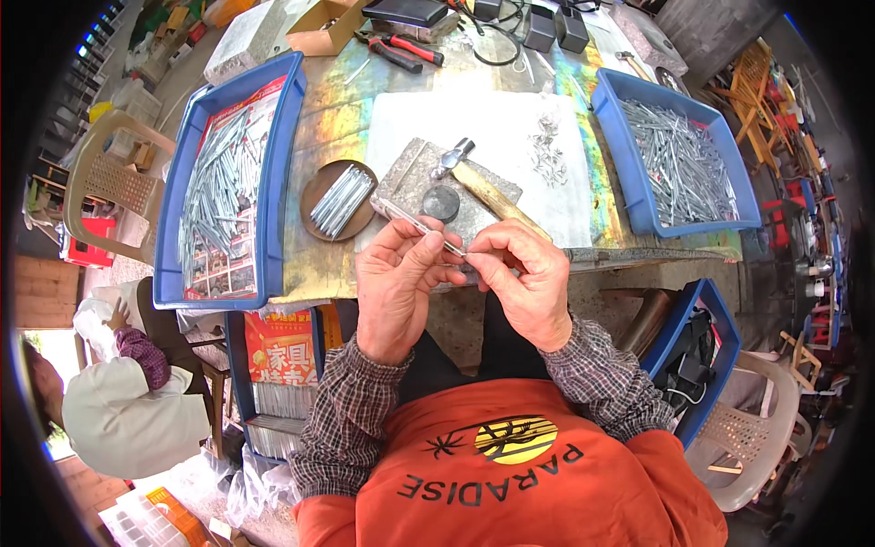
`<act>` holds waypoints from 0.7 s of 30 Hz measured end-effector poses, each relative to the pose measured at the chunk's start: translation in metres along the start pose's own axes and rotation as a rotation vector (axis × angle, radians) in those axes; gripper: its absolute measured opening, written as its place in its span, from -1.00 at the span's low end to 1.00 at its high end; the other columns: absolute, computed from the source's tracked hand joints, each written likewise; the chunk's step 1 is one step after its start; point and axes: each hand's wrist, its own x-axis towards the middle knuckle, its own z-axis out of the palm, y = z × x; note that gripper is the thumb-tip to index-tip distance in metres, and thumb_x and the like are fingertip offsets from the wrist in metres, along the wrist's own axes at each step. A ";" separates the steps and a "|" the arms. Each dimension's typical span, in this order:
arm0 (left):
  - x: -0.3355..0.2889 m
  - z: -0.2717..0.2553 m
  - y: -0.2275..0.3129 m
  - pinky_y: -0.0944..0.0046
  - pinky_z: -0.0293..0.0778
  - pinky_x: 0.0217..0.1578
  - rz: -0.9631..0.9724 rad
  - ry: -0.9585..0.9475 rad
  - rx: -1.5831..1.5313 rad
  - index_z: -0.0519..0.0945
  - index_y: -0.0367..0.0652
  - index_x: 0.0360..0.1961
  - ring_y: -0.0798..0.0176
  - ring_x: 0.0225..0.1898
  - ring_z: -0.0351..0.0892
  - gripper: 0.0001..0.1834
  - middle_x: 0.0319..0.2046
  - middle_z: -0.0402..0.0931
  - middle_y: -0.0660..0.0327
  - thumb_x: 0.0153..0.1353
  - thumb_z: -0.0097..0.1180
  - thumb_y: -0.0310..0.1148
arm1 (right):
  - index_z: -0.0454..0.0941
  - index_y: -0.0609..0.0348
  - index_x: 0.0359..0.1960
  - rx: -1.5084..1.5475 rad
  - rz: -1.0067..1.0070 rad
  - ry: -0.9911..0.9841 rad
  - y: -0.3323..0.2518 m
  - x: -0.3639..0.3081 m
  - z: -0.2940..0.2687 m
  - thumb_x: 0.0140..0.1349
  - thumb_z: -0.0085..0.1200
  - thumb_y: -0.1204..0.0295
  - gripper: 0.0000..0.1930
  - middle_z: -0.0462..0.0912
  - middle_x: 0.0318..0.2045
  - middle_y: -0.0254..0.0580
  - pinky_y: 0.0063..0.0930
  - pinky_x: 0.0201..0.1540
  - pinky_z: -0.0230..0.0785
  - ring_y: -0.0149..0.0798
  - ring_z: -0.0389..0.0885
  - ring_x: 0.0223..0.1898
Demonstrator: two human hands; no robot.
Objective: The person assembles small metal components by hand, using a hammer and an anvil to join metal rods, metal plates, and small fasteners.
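Observation:
My left hand (pixel 401 284) is closed round a thin silvery metal rod (pixel 412 221), which slants up to the left over the table's near edge. At the rod's lower end, my right hand (pixel 527 273) pinches with thumb and forefinger; any small part between those fingertips is too small to make out. Just beyond the hands lies a grey stone slab (pixel 410 171). On it rest a hammer (pixel 492 190) with a wooden handle and a dark round block (pixel 441 203). Left of the slab, a brown round dish (pixel 312 202) holds a bundle of similar rods (pixel 343 201).
Blue trays of metal rods stand at left (pixel 293 137) and right (pixel 645 214). Small metal bits (pixel 549 157) lie on a white sheet (pixel 570 214). Red-handled pliers (pixel 401 53) lie farther back. Below the table edge are more blue crates (pixel 706 365). Another person (pixel 132 415) sits at left.

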 end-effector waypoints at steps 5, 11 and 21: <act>-0.002 0.000 -0.001 0.30 0.64 -0.42 0.009 0.015 -0.028 0.48 -0.28 -0.17 0.23 -0.33 0.62 -0.86 -0.28 0.58 0.02 0.25 0.09 -0.53 | 0.53 0.31 -0.36 -0.057 -0.034 0.007 0.001 -0.002 0.001 0.11 0.13 0.68 -0.92 0.54 -0.43 -0.25 -0.66 -0.53 0.32 -0.52 0.50 -0.54; -0.003 0.001 -0.003 0.28 0.63 -0.40 0.015 0.028 -0.042 0.48 -0.25 -0.19 0.23 -0.32 0.62 -0.88 -0.27 0.57 0.04 0.25 0.09 -0.52 | 0.50 0.28 -0.40 -0.083 -0.040 0.044 0.003 -0.004 0.005 0.12 0.14 0.67 -0.92 0.53 -0.46 -0.28 -0.64 -0.54 0.30 -0.52 0.48 -0.56; -0.004 0.007 -0.017 0.28 0.59 -0.29 0.126 0.077 -0.084 0.46 -0.25 -0.23 0.23 -0.31 0.62 -0.91 -0.24 0.58 0.02 0.24 0.08 -0.56 | 0.46 0.30 -0.40 -0.015 -0.013 0.140 0.007 -0.007 0.015 0.22 0.06 0.63 -0.95 0.50 -0.49 -0.28 -0.65 -0.56 0.33 -0.52 0.49 -0.57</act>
